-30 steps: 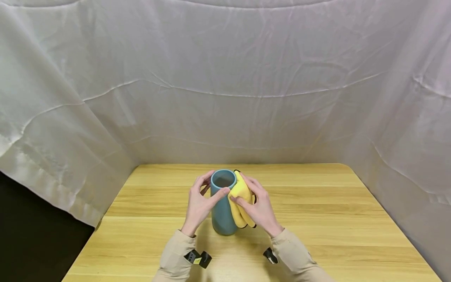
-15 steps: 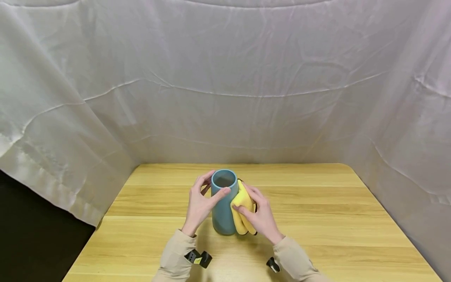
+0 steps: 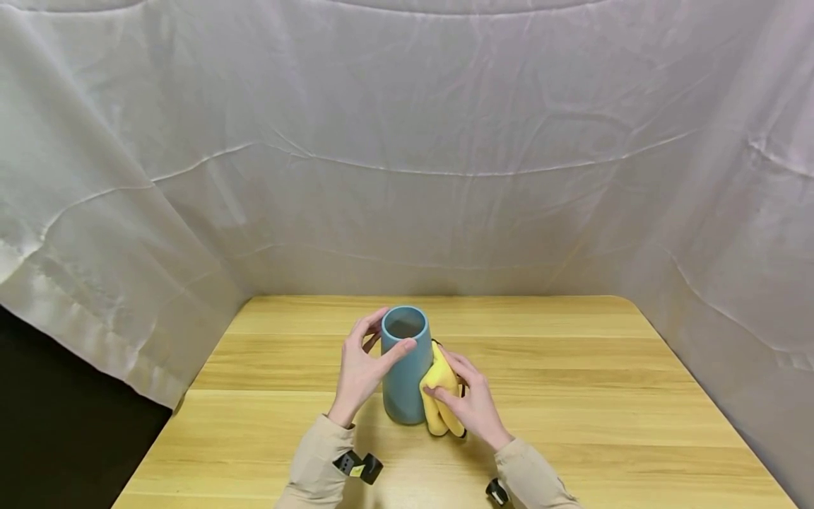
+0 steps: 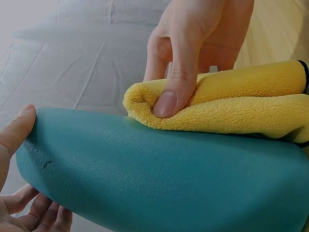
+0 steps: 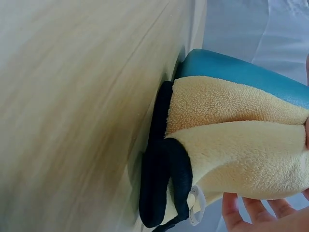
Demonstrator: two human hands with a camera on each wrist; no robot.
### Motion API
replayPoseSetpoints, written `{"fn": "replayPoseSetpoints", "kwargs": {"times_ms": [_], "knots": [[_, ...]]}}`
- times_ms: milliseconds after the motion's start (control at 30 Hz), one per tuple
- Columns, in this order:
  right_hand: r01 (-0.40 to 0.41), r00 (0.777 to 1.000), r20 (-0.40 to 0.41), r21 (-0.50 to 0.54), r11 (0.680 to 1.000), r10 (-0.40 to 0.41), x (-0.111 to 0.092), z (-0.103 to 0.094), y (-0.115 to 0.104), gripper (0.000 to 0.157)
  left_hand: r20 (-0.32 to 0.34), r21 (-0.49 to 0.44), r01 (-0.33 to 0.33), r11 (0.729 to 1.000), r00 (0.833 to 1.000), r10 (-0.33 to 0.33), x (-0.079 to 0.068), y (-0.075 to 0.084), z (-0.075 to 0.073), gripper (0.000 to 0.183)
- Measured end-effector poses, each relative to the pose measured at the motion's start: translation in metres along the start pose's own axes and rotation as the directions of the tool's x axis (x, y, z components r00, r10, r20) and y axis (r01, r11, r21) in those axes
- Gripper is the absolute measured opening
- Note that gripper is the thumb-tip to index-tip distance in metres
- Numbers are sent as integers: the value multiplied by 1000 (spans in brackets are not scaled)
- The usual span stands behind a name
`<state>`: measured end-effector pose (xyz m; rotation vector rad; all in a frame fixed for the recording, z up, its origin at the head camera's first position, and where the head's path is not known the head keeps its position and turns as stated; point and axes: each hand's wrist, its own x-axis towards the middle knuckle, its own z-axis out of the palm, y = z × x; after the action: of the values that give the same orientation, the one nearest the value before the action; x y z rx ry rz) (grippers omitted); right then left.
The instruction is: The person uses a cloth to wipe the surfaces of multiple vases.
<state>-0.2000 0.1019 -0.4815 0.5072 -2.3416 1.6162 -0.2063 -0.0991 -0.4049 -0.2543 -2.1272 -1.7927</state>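
Observation:
A tall blue-green vase (image 3: 404, 385) stands upright on the table, its round mouth uppermost. My left hand (image 3: 357, 367) grips it near the rim, thumb on the near side and fingers round the left. On its right side, my right hand (image 3: 473, 399) holds a folded yellow cloth (image 3: 440, 385) against the wall, thumb pressing into a fold. The cloth (image 4: 231, 111) is fluffy with black edging, and in the right wrist view its edging (image 5: 166, 183) hangs down by the tabletop. A small dark mark (image 4: 47, 164) shows on the vase near the left fingers.
The light wooden table (image 3: 572, 396) spreads out on both sides of the vase. A pale grey curtain (image 3: 445, 212) surrounds it at the back and sides. A black area (image 3: 63, 396) lies beyond the table's left edge.
My right hand has slid the yellow cloth down the vase's right side, from beside the rim to the lower part. The left hand and the vase have stayed nearly still.

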Motion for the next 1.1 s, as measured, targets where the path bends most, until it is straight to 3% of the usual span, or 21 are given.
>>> {"fn": "replayPoseSetpoints", "kwargs": {"times_ms": [333, 767, 1100], "knots": [[21, 999, -30, 25, 999, -21, 6, -1, -9, 65, -2, 4, -4, 1000, 1000, 4, 0, 0, 0, 61], [110, 992, -71, 22, 994, -108, 31, -9, -54, 67, 1, 3, -7, 1000, 1000, 7, 0, -1, 0, 62], [108, 992, -66, 42, 993, -105, 31, -9, -58, 67, -2, 3, -3, 1000, 1000, 3, -1, -1, 0, 61]]}}
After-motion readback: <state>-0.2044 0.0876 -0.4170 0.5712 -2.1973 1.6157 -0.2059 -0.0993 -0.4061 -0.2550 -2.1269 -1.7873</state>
